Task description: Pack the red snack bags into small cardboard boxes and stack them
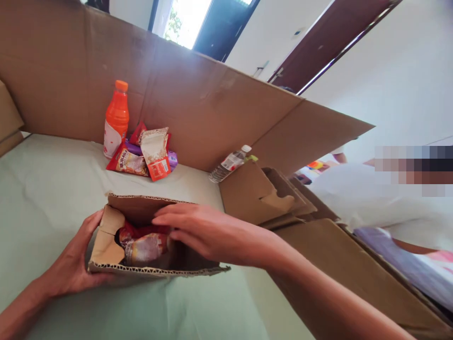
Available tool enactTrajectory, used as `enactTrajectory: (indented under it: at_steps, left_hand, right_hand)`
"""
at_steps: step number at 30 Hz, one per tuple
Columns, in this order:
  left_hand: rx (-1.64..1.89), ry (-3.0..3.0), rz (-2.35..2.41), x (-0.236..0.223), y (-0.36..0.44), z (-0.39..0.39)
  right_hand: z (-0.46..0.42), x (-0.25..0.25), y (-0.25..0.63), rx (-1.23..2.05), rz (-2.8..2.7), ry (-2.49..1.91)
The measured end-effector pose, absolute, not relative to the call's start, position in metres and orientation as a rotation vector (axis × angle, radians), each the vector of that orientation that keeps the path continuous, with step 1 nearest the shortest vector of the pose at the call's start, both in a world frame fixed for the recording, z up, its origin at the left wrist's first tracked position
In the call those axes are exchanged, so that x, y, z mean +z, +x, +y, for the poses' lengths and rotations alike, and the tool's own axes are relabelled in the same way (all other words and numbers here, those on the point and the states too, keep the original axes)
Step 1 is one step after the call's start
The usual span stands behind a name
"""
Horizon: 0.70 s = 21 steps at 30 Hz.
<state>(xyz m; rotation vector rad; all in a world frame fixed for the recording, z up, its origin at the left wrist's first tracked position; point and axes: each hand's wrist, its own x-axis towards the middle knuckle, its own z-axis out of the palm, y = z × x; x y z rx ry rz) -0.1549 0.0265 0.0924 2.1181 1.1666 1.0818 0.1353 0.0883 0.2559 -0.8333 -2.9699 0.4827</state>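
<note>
A small open cardboard box [106, 241] sits in front of me on the pale green cloth. My left hand [76, 259] grips its left end, with the thumb and fingers around the outside. Inside lies a red and white snack packet [146, 248], with more red wrapping behind it. My right hand [201, 231] reaches over the box's right half, fingers stretched out into the opening near the packet's right end. Nothing shows in its grasp, though some fingertips are hidden. The box's floor is mostly out of sight.
Behind stand an orange drink bottle [116, 120] and a pile of snack packets [155, 153] against a tall cardboard wall [198, 104]. A clear water bottle [230, 164] leans by cardboard boxes [247, 193] at right. Another person [354, 193] is beyond them.
</note>
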Motion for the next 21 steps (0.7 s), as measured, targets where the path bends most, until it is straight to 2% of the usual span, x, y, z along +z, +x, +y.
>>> enactTrajectory:
  at_steps: [4, 9, 14, 18, 21]
  left_hand:
    - [1.259, 2.115, 1.209, 0.094, -0.149, 0.017]
    - [1.468, 2.086, 1.236, 0.113, -0.133, 0.006]
    - [1.426, 2.063, 1.413, 0.127, -0.124, 0.008]
    - [1.358, 1.922, 1.642, 0.138, -0.119, 0.008]
    - [1.351, 1.935, 1.691, 0.145, -0.111, 0.009]
  right_hand:
    - [0.052, 0.26, 0.195, 0.218, -2.501, -1.059]
    - [0.019, 0.211, 0.219, 0.225, -2.345, -1.089]
    - [0.02, 0.182, 0.201, 0.114, -2.366, -1.009]
    - [0.028, 0.185, 0.201, 0.054, -2.319, -0.994]
    - [0.041, 0.193, 0.201, -0.107, -2.173, -1.007]
